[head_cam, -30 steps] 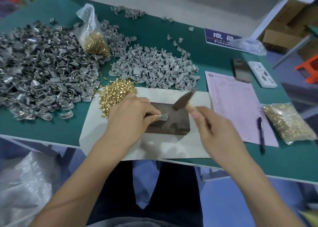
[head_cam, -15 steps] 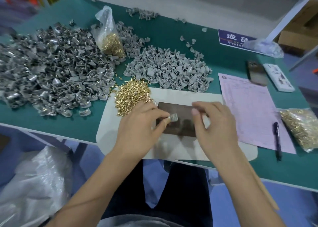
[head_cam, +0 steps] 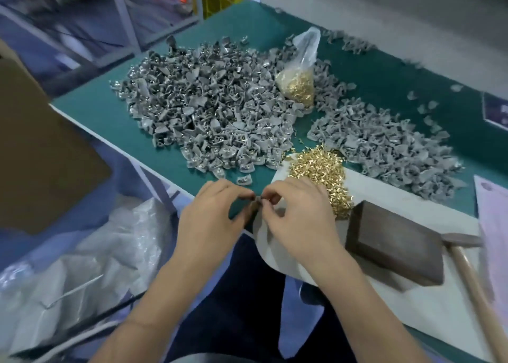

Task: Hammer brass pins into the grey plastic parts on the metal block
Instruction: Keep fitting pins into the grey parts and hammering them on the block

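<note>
Both hands meet over the near edge of the green table (head_cam: 115, 115). Left hand (head_cam: 211, 222) and right hand (head_cam: 299, 219) pinch one small grey part (head_cam: 257, 201) between thumb & fingertips; other fingers curled. Loose pile of brass pins (head_cam: 319, 170) is just behind the right hand. Metal block (head_cam: 395, 244) lies to the right on white paper (head_cam: 398, 192), hammer (head_cam: 467, 255) beside it. Big heap of grey parts (head_cam: 209, 109) further back.
</note>
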Tool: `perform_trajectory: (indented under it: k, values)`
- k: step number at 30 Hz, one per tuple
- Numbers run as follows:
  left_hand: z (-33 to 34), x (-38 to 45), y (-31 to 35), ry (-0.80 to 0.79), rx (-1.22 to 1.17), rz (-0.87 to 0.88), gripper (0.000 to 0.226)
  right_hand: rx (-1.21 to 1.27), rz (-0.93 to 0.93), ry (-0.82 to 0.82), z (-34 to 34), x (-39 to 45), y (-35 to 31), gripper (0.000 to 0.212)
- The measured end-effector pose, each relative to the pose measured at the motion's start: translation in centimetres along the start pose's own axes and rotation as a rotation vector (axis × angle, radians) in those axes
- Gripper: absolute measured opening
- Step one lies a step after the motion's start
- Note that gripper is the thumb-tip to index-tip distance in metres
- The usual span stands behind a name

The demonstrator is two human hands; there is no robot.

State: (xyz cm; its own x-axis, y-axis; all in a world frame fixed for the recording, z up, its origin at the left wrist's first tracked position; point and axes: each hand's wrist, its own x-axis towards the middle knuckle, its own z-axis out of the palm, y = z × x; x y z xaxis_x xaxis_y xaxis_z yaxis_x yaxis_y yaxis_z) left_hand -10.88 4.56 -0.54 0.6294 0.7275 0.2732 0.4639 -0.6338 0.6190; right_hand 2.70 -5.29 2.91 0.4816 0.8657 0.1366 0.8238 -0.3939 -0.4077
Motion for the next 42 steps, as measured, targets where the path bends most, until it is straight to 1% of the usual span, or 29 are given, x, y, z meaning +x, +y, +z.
perform_trajectory:
  k: [2,5,7,9,11,14,16,19,21,24,26,30,34,42]
  values:
    - [-0.6,0.0,-1.0,-0.001,0.015,-0.052,0.018,-0.010,-0.001,-0.015,1.2,1.1,-0.8,0.003]
    - [-1.1,-0.2,-1.7,0.028,-0.002,-0.078,0.018,-0.021,-0.008,0.000,2.3,2.3,-1.6,0.005]
    - [-1.3,-0.3,-1.6,0.057,-0.038,-0.096,0.019,-0.022,-0.020,-0.006,2.4,2.8,-1.9,0.002]
    - [-1.3,-0.5,-1.0,0.077,-0.091,-0.092,0.017,0.007,-0.011,0.023,2.0,2.9,-1.6,0.005]
    - [-1.0,-0.5,-0.2,0.056,-0.126,-0.039,0.012,0.096,0.031,0.109,0.8,2.4,-0.5,0.007]
    - [-0.2,-0.3,1.2,-0.111,-0.138,0.059,0.011,0.147,0.116,0.261,-1.9,0.6,2.6,0.008]
    - [0.6,-0.1,2.4,-0.222,-0.131,0.106,0.009,0.144,0.197,0.319,-3.7,-0.9,4.7,0.007]
    - [2.1,0.5,4.0,-0.306,-0.085,0.137,0.010,0.113,0.358,0.369,-5.6,-3.6,7.6,0.006]
    - [3.1,0.8,4.8,-0.310,-0.044,0.134,0.016,0.065,0.405,0.417,-6.2,-5.3,9.0,0.006]
    - [4.0,1.0,5.7,-0.244,-0.001,0.125,0.026,0.072,0.444,0.490,-6.4,-7.3,10.3,0.005]
    - [4.4,0.8,6.2,-0.227,0.014,0.137,0.029,0.152,0.455,0.537,-6.0,-7.9,10.8,0.008]
    - [5.2,0.2,6.7,-0.215,0.046,0.136,0.022,0.365,0.469,0.667,-5.2,-8.4,11.3,0.017]
    - [5.6,0.0,7.0,-0.193,0.094,0.147,0.014,0.423,0.451,0.662,-5.1,-8.5,11.5,0.019]
    - [5.5,0.4,7.7,-0.227,0.150,0.142,0.018,0.416,0.459,0.567,-5.2,-8.7,12.1,0.016]
